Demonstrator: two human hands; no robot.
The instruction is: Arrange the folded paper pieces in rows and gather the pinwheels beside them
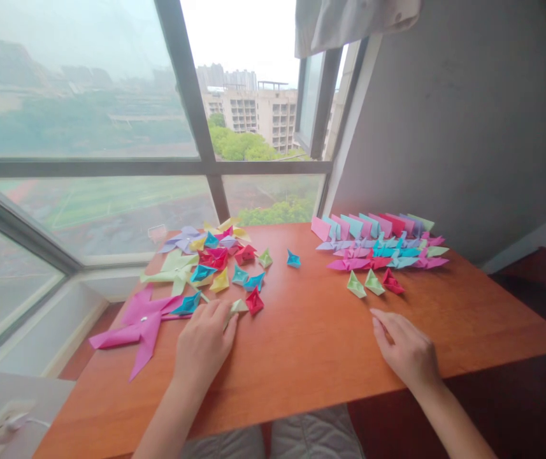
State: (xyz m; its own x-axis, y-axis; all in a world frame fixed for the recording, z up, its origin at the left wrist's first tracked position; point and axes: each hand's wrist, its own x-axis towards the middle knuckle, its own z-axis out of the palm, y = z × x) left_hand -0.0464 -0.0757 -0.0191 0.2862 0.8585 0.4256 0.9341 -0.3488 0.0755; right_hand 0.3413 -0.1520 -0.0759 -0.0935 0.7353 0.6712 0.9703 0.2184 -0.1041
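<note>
Wooden table (pixel 311 344) fills the lower frame, with a big pink pinwheel (pixel 141 325) at lower left, a messy heap of folded paper bits (pixel 220 261) above it and neat rows of folded pieces (pixel 378 245) centre right. Left hand (pixel 204 341) lies flat, fingers loosely together, tips touching a pale green piece (pixel 239 306); right hand (pixel 409 350) rests flat too, fingers together, just below three loose pieces (pixel 374 282).
</note>
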